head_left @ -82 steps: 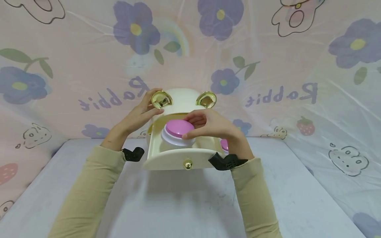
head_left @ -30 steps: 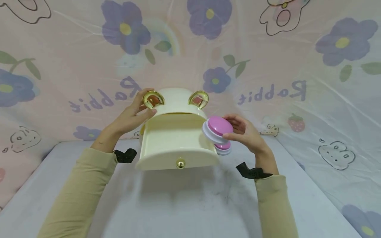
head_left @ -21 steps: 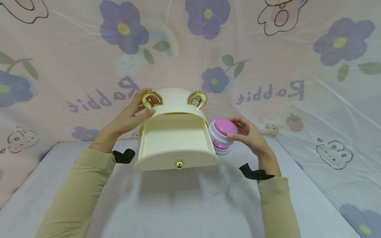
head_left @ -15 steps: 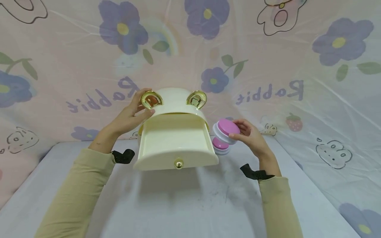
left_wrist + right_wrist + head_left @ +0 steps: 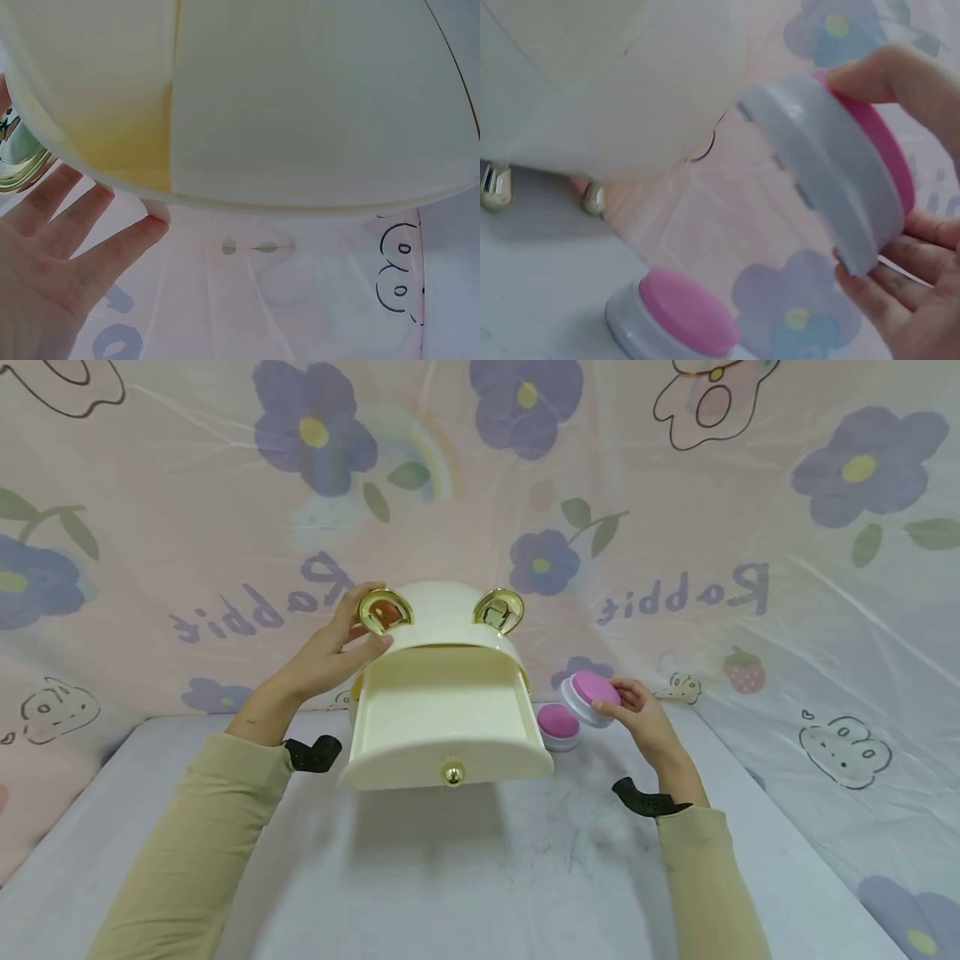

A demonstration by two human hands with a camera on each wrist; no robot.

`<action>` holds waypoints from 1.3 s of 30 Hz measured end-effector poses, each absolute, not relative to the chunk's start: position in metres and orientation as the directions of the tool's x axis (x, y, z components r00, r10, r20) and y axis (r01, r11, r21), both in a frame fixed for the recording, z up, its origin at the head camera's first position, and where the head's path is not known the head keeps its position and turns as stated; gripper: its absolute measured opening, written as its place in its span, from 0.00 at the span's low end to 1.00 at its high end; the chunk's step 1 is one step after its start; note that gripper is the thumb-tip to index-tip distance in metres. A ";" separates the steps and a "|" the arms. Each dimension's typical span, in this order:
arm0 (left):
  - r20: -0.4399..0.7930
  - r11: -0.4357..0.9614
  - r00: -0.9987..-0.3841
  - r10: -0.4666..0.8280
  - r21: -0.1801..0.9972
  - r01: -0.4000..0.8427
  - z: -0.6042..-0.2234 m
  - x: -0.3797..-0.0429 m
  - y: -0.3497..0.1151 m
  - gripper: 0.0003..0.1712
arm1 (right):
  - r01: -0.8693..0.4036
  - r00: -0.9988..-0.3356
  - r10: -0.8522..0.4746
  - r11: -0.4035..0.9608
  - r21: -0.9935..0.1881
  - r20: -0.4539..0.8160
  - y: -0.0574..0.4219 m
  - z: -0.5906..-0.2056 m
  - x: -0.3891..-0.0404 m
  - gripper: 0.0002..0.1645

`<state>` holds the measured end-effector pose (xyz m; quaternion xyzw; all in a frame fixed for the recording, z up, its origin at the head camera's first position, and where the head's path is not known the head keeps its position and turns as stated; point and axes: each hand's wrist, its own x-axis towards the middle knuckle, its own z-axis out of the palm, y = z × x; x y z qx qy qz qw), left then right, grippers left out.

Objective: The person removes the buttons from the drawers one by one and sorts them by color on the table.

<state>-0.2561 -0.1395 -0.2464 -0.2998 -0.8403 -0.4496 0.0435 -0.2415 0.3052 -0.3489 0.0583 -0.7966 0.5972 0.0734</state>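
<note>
A cream drawer box point(image 5: 442, 610) with two gold ears stands at the middle, its drawer point(image 5: 441, 702) pulled out and bare inside. My left hand point(image 5: 322, 656) grips its left side by the ear, thumb in front and fingers behind; in the left wrist view, fingertips touch the box wall. To the right of the box, my right hand point(image 5: 651, 722) holds a round pink-and-white buzzer button point(image 5: 596, 687) by its edge, tilted and raised. The right wrist view shows the button's white side point(image 5: 817, 150). A second such button point(image 5: 557, 722) rests on the table beside the drawer.
The white tabletop point(image 5: 420, 893) meets a printed cloth backdrop point(image 5: 450, 527) behind the box. A round gold knob point(image 5: 453, 773) sticks out of the drawer front. Short gold feet point(image 5: 496, 187) support the box. Black cameras sit on both wrists.
The right hand has taken the button out of the drawer and carried it rightwards, then lower, past the second button. The left hand keeps its place on the box.
</note>
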 end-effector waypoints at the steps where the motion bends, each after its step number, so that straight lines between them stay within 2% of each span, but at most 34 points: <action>1: 0.343 0.418 -0.817 0.463 0.729 0.543 -0.247 -0.257 -0.140 0.38 | -0.180 -0.982 0.011 0.272 -0.945 0.190 0.307 -0.352 -0.243 0.41; 13: 0.342 0.424 -0.817 0.464 0.724 0.543 -0.247 -0.258 -0.140 0.38 | -0.065 -0.970 0.220 0.192 -0.979 0.107 0.319 -0.370 -0.256 0.34; 20: 0.344 0.417 -0.816 0.464 0.728 0.544 -0.246 -0.257 -0.139 0.38 | 0.000 -0.935 0.340 0.292 -0.957 0.104 0.323 -0.381 -0.264 0.44; 26: 0.343 0.415 -0.816 0.465 0.730 0.543 -0.247 -0.258 -0.139 0.38 | -0.004 -0.915 0.379 0.336 -0.942 0.139 0.324 -0.387 -0.267 0.49; 39: 0.334 0.422 -0.821 0.464 0.731 0.536 -0.247 -0.257 -0.140 0.38 | 0.021 -0.888 0.428 0.408 -0.913 0.171 0.320 -0.394 -0.269 0.47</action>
